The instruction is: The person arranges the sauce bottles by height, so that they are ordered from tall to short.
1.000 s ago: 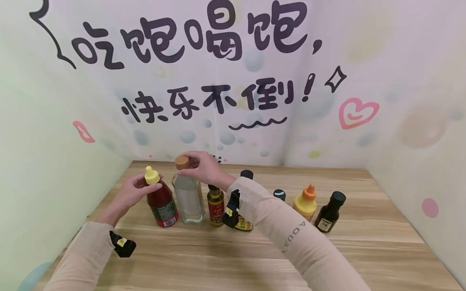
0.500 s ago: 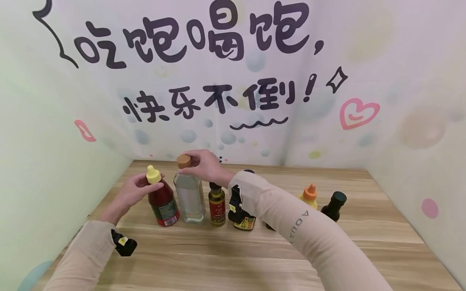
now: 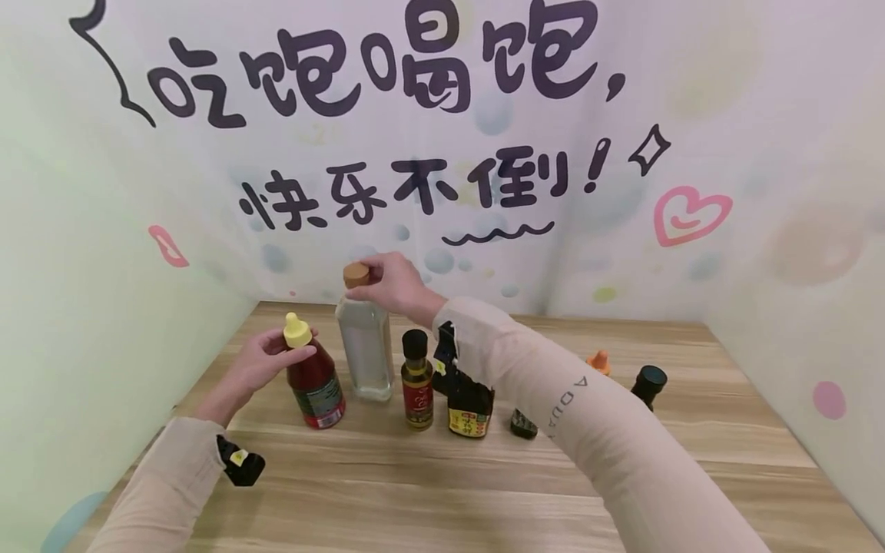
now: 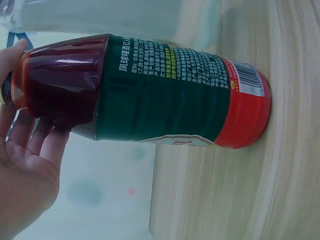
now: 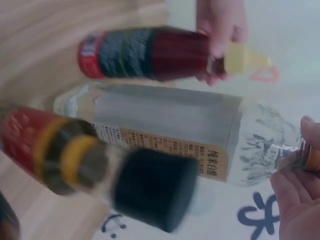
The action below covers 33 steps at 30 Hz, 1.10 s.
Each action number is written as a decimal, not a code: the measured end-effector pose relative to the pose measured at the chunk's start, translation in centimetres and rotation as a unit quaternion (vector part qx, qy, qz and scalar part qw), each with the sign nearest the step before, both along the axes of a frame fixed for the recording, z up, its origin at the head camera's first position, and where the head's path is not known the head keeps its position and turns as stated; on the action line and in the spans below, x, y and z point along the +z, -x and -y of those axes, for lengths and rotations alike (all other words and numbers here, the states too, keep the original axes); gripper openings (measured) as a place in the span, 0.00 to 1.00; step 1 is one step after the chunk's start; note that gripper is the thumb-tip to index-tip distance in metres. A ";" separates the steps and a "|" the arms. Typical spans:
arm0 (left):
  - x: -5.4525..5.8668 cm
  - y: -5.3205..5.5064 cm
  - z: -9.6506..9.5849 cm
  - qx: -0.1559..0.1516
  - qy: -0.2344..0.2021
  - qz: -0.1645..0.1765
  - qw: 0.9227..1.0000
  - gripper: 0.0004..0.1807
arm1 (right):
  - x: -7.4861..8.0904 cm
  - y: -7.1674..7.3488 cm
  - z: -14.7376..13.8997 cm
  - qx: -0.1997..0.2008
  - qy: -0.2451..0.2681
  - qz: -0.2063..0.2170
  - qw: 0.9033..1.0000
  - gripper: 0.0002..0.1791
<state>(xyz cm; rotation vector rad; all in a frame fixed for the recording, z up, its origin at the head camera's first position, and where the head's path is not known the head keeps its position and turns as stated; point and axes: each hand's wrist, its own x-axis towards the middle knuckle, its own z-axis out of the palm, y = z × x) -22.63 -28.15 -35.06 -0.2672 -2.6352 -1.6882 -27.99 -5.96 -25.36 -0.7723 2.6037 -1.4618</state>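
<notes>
My left hand grips the neck of a dark red sauce bottle with a yellow nozzle cap, thumb on the near side. In the left wrist view that sauce bottle has a green label and a red band at its base, which is at the wooden table. My right hand holds a tall clear glass vinegar bottle by its neck, just under the orange-brown cap. It is upright and stands higher than its neighbours in the head view. Clear liquid and a tan label show on the vinegar bottle in the right wrist view.
Right of the vinegar bottle stand a slim red-labelled bottle and a dark bottle with a yellow label. My right sleeve partly hides a small dark bottle, an orange nozzle and a black-capped bottle. A printed cloth hangs behind.
My right hand and the vinegar bottle have moved up and toward the back in the head view. The left hand still holds the sauce bottle in about the same spot.
</notes>
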 end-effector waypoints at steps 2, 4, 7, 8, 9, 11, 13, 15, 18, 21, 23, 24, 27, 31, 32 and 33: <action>0.0 0.0 0.0 0.001 0.000 -0.001 1.000 0.29 | 0.6 0.5 0.1 -0.001 0.003 -0.005 1.000 0.19; 0.0 0.1 0.0 0.003 0.000 -0.002 1.000 0.29 | 1.1 1.1 0.1 -0.001 0.003 -0.009 1.000 0.18; -0.1 0.2 0.0 0.003 0.000 -0.002 1.000 0.29 | 1.3 2.1 0.2 0.003 0.003 -0.013 1.000 0.17; -0.1 0.2 0.0 0.004 0.001 -0.003 1.000 0.29 | 1.3 2.4 0.3 0.005 0.003 -0.015 1.000 0.17; -0.2 0.2 0.0 0.003 0.000 -0.002 1.000 0.29 | 1.3 2.7 0.3 0.006 0.002 -0.016 1.000 0.17; -0.2 0.2 0.0 0.002 0.000 -0.002 1.000 0.29 | 1.3 3.3 0.5 0.008 0.003 -0.016 1.000 0.17; -0.2 0.2 0.0 0.002 0.000 -0.001 1.000 0.29 | 1.3 3.8 0.7 0.010 0.003 -0.013 1.000 0.18; -0.2 0.1 0.0 0.003 0.001 -0.001 1.000 0.28 | 1.3 4.1 0.8 0.011 0.005 -0.004 1.000 0.19; -0.1 0.1 0.1 0.005 0.001 -0.002 1.000 0.28 | 1.3 4.7 1.1 0.015 0.010 0.009 1.000 0.20; -0.1 0.3 0.0 0.005 0.006 -0.007 1.000 0.28 | 1.3 5.2 1.2 0.022 0.010 0.016 1.000 0.21; -0.1 0.4 0.0 0.003 0.006 -0.008 1.000 0.28 | 1.2 5.4 1.3 0.028 0.011 0.019 0.999 0.20; -0.1 0.5 0.0 0.002 0.006 -0.009 1.000 0.28 | 1.1 5.5 1.3 0.032 0.013 0.021 0.999 0.19; -0.3 0.5 0.0 0.003 0.002 -0.004 1.000 0.28 | 0.8 5.7 1.3 0.037 0.014 0.028 0.999 0.17; -0.4 0.2 0.0 0.005 -0.004 -0.004 1.000 0.28 | 0.3 6.0 1.5 0.031 0.017 0.038 0.999 0.17; -0.4 0.2 0.1 0.005 -0.004 -0.006 1.000 0.28 | 0.1 6.0 1.6 0.027 0.017 0.040 0.999 0.17; -0.4 0.1 0.1 0.006 -0.004 -0.008 1.000 0.28 | 0.0 6.1 1.6 0.025 0.020 0.042 0.999 0.18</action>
